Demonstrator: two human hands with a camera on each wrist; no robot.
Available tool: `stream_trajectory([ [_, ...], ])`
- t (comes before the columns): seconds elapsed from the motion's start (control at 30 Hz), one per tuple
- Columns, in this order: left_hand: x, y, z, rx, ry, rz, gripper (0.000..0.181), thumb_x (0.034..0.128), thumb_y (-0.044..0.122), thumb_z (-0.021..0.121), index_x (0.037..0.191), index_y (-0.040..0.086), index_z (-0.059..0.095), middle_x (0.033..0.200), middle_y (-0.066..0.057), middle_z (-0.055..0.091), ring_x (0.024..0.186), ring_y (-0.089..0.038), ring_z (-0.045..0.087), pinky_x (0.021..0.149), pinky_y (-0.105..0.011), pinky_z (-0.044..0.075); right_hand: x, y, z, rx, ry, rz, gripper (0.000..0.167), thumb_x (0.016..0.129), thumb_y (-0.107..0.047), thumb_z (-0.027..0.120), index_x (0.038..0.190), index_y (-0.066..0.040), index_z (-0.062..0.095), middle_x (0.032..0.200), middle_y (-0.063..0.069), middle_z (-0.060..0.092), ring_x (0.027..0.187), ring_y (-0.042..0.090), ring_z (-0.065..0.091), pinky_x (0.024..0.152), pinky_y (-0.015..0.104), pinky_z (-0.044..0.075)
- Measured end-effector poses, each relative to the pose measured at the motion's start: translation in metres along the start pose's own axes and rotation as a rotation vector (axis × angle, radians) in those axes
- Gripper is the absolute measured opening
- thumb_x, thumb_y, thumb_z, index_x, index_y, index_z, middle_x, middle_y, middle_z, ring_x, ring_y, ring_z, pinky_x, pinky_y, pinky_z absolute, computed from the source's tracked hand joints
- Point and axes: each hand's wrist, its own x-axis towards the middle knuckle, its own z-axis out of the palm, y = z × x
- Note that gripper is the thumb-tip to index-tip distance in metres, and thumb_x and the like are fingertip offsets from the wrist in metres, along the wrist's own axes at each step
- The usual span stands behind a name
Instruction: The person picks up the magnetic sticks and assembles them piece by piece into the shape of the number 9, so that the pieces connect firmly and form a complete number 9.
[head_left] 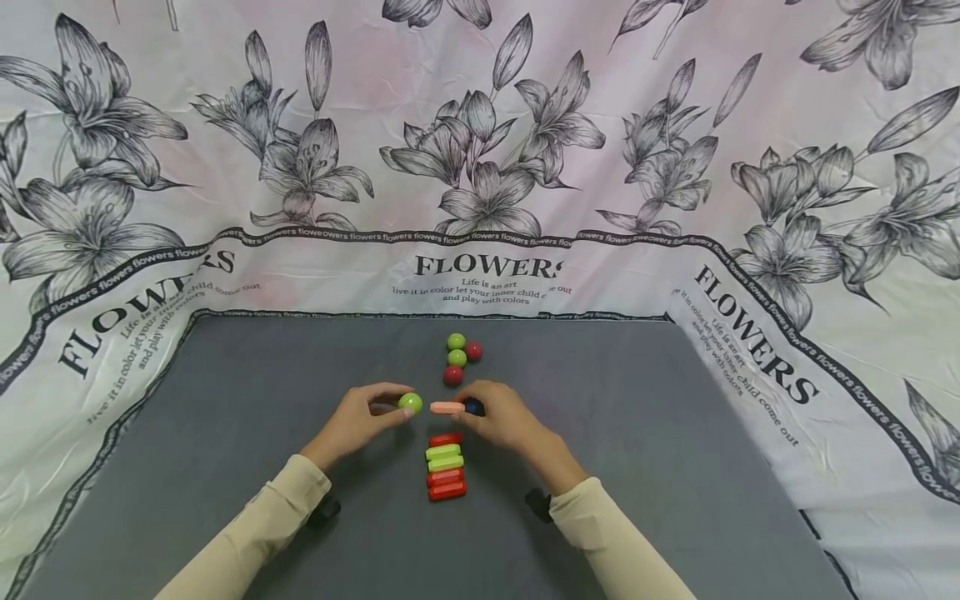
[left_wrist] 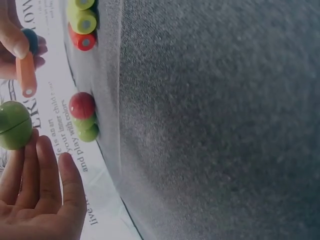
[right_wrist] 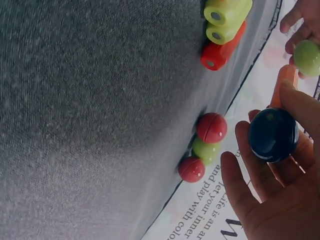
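My left hand point(head_left: 362, 422) pinches a glossy green ball point(head_left: 410, 403) between thumb and fingertips, above the grey table. A thin seam line crosses the ball point(left_wrist: 15, 125) in the left wrist view. Across from it, my right hand point(head_left: 504, 414) grips an orange magnetic stick point(head_left: 444, 407) together with a dark blue ball point(right_wrist: 273, 135). The thumb presses on the stick where it meets the ball. A silver dot shows on the stick's free end, which points at the green ball with a small gap between them.
Nearer the body lies a column of red sticks point(head_left: 447, 492) and yellow-green sticks point(head_left: 444, 452) with silver end dots. Farther back sit two red balls point(head_left: 453, 375) and two green balls point(head_left: 456, 342), close together. A flower-printed cloth point(head_left: 487, 275) borders the grey table point(head_left: 660, 467).
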Motion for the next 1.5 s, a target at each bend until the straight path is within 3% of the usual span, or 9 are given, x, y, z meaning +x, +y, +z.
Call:
stream_trajectory([
  [0.2, 0.0, -0.001, 0.004, 0.003, 0.006, -0.009, 0.041, 0.0939, 0.024, 0.072, 0.13, 0.006, 0.066, 0.127, -0.013, 0.069, 0.114, -0.029, 0.065, 0.1, -0.05, 0.053, -0.002, -0.004, 0.001, 0.014, 0.003, -0.01, 0.025, 0.094, -0.025, 0.072, 0.113, -0.009, 0.073, 0.105, 0.003, 0.072, 0.093, 0.026, 0.064, 0.079, 0.035, 0.05],
  [0.53, 0.0, 0.004, 0.01, -0.008, 0.008, -0.017, 0.042, 0.0935, 0.023, 0.073, 0.13, 0.005, 0.066, 0.126, -0.012, 0.069, 0.114, -0.028, 0.064, 0.1, -0.049, 0.053, -0.005, -0.007, 0.0, -0.002, 0.019, -0.059, 0.023, 0.095, -0.025, 0.071, 0.11, -0.008, 0.072, 0.107, 0.006, 0.072, 0.096, 0.025, 0.066, 0.087, 0.041, 0.053],
  [1.07, 0.001, -0.003, 0.012, -0.016, 0.011, -0.019, 0.042, 0.0932, 0.023, 0.073, 0.13, 0.004, 0.065, 0.127, -0.013, 0.069, 0.114, -0.029, 0.065, 0.099, -0.048, 0.054, -0.003, -0.003, 0.001, 0.037, 0.016, -0.037, 0.024, 0.093, -0.024, 0.073, 0.112, -0.01, 0.073, 0.105, 0.002, 0.072, 0.09, 0.016, 0.061, 0.079, 0.032, 0.051],
  [1.3, 0.005, -0.005, 0.016, -0.027, 0.012, -0.032, 0.042, 0.0928, 0.023, 0.073, 0.13, 0.004, 0.066, 0.126, -0.013, 0.069, 0.114, -0.029, 0.065, 0.098, -0.048, 0.054, -0.003, -0.002, 0.002, 0.034, 0.032, -0.05, 0.021, 0.093, -0.023, 0.073, 0.109, -0.01, 0.073, 0.104, 0.003, 0.073, 0.093, 0.02, 0.064, 0.085, 0.039, 0.052],
  [1.5, 0.004, -0.005, 0.021, -0.042, 0.005, -0.042, 0.043, 0.0921, 0.024, 0.074, 0.129, 0.004, 0.066, 0.125, -0.013, 0.07, 0.113, -0.029, 0.065, 0.097, -0.049, 0.054, -0.001, -0.002, 0.005, 0.009, 0.011, -0.076, 0.023, 0.094, -0.027, 0.072, 0.107, -0.009, 0.074, 0.1, 0.003, 0.072, 0.088, 0.02, 0.064, 0.079, 0.032, 0.051],
])
